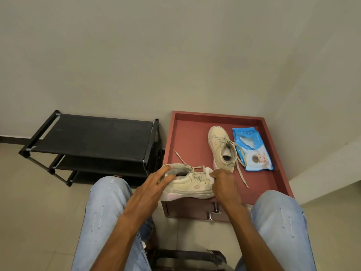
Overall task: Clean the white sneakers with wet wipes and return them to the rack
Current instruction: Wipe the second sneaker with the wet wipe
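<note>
My main worry is the near shoe [191, 185]. It seems to sit right on the tray's [187, 133] front lip, sole partly over the edge at 6 o'clock. A hard scrub toward me could roll it off if the heel grip slackens. The far shoe's [220, 147] loose lace [241, 173] trails down just at 3 o'clock of my right hand [222, 182]. A wide stroke could snag it and drag that shoe. The wipe [208, 172] is bunched small, so I judge it may smear grime rather than lift it.

My left hand [156, 182] has its fingers curled over the near shoe's heel collar, holding it steady, with the shoe running out toward 3 o'clock. My right hand is closed, pinching the wipe against the laces and toe; the wipe pokes out at 11 o'clock. The far shoe lies at 12 o'clock of that hand, the pack [252, 149] at 1 o'clock. The rack [91, 135] stands at 10 o'clock of my left hand, well apart.
</note>
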`<move>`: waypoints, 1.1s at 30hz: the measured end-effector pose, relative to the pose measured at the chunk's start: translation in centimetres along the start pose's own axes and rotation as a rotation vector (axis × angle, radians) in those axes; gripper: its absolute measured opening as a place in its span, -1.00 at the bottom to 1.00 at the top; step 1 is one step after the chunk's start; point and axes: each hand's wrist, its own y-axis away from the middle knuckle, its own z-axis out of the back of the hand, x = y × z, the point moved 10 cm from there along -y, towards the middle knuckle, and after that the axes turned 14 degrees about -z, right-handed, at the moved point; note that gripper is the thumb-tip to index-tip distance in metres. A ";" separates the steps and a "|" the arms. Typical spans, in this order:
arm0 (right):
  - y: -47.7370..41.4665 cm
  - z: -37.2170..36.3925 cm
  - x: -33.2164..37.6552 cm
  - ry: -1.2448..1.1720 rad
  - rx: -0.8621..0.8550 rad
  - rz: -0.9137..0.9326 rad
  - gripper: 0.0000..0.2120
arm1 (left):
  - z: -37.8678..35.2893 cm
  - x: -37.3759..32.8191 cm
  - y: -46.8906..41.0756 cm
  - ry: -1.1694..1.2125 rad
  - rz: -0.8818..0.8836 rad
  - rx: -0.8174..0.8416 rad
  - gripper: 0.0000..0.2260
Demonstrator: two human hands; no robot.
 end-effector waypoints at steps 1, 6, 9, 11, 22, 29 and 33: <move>0.1 -0.3 0.8 -0.012 0.027 0.049 -0.62 | 0.0 0.0 0.0 0.011 0.000 -0.002 0.04; 0.8 -0.1 2.5 -0.011 0.122 0.207 -0.59 | 0.2 0.4 -0.2 0.037 0.012 -0.033 -0.02; 0.6 0.4 0.5 0.016 0.122 0.114 -0.63 | 0.4 0.4 -0.3 0.061 0.019 -0.059 -0.05; 0.4 1.2 -0.5 -0.010 0.071 0.043 -0.67 | 0.4 0.5 -0.4 0.059 0.023 -0.064 -0.07; 0.6 0.3 1.1 -0.042 0.180 0.089 -0.70 | 0.6 0.5 -0.3 0.068 0.048 -0.064 -0.12; 0.7 1.0 1.2 -0.019 0.071 0.073 -0.67 | 1.3 0.4 -0.5 0.090 0.034 -0.111 -0.10; 1.4 1.2 0.9 0.068 0.052 0.061 -0.70 | 1.1 1.0 -0.5 0.124 0.039 -0.122 -0.06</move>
